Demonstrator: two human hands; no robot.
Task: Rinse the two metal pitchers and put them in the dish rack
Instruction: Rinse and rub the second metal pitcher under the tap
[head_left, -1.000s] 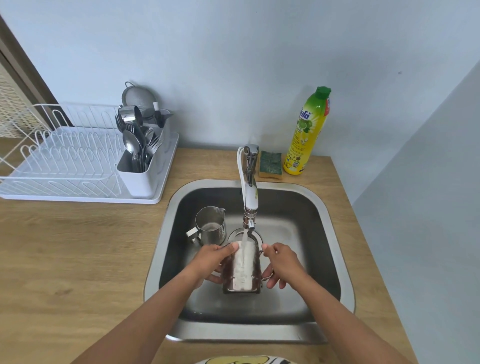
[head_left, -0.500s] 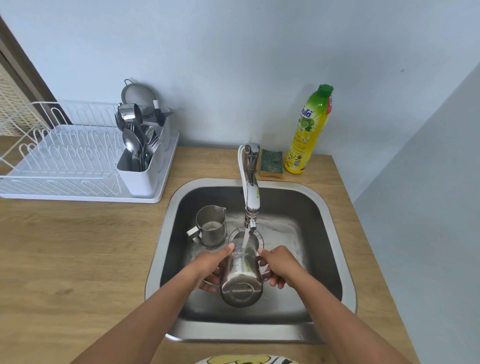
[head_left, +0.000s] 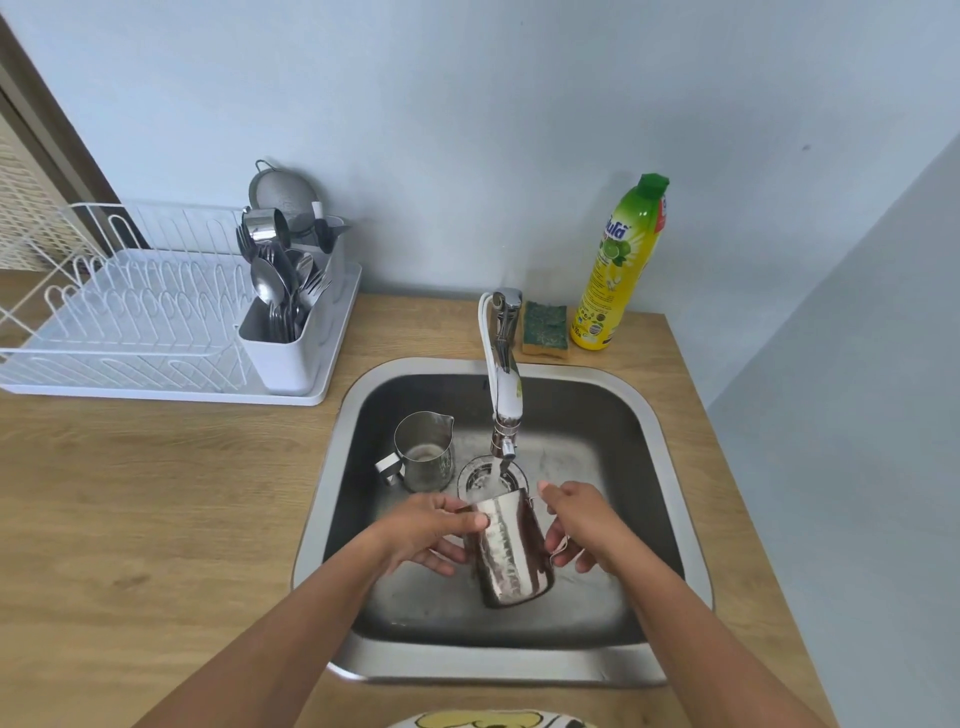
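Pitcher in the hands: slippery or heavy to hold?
Probably slippery: the held pitcher is shiny metal, wet at the running tap. Likely stiff, not fragile. Probably light: tilted far over, it likely keeps little water.

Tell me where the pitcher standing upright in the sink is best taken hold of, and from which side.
By its handle, from the left: the upright pitcher turns that handle toward the sink's left wall, away from the faucet. A grip there likely keeps it level.
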